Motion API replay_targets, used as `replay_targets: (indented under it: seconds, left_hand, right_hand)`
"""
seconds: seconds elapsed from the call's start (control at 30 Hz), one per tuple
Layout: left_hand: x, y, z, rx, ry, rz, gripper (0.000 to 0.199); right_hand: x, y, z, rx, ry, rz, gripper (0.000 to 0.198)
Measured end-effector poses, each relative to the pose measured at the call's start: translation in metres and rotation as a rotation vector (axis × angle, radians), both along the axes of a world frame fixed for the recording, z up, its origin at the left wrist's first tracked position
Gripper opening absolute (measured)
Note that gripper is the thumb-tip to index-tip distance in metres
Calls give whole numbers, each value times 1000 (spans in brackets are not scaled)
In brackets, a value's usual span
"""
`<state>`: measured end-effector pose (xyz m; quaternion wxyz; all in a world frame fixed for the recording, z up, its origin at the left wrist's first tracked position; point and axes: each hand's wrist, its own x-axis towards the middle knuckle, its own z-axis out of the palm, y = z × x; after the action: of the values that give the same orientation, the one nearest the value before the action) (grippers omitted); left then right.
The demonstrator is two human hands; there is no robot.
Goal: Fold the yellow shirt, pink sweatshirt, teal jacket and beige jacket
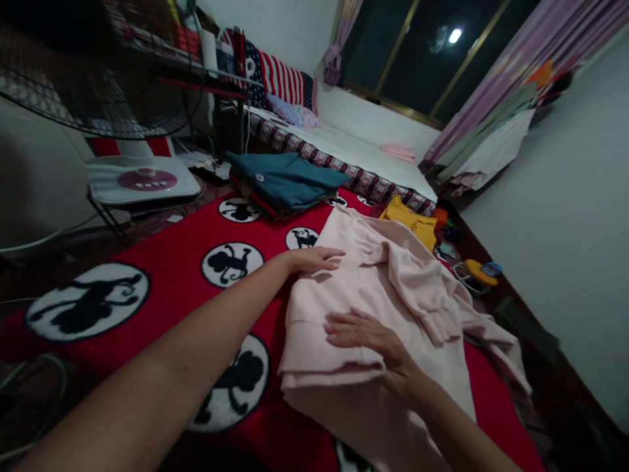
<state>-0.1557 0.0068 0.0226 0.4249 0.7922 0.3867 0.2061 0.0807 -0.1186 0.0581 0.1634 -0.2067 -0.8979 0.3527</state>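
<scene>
A pale pink long-sleeved sweatshirt (344, 292) lies on a red blanket (181, 321) patterned with black monkeys in white circles. Its left side is folded inward, and one sleeve lies bent across the middle. The other sleeve stretches out to the right. My left hand (314, 259) rests flat on the folded part near its upper left edge, fingers extended. Lower down, my right hand (371, 341) lies with spread fingers on the cloth near the ribbed hem. Neither hand grips the fabric.
Behind the sweatshirt sit a stack of folded clothes topped by a teal garment (295, 176) and a yellow garment (410, 219). A fan (142, 177) stands at left. Beyond is a bed (344, 144); clothes (496, 144) hang at right. A yellow stool seat (479, 272) is on the floor.
</scene>
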Motion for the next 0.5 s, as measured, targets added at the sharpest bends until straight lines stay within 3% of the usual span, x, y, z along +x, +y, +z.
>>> replay_targets:
  seconds: [0.1, 0.2, 0.27, 0.37, 0.5]
  left_hand:
    - [9, -6, -1, 155, 296, 24, 62]
    - [24, -18, -6, 291, 485, 98, 64]
    - [34, -26, -11, 360, 547, 183, 60]
    - [42, -35, -22, 452, 570, 277, 57]
    - [39, -43, -29, 525, 568, 287, 56]
  right_hand:
    - [-3, -7, -6, -16, -196, 109, 45]
    - [-5, -7, -4, -16, -200, 99, 40]
    - [-3, -2, -5, 1, -93, 19, 34]
    - [3, 11, -20, 135, 4, -171, 34]
    - [10, 21, -49, 291, -164, -252, 43]
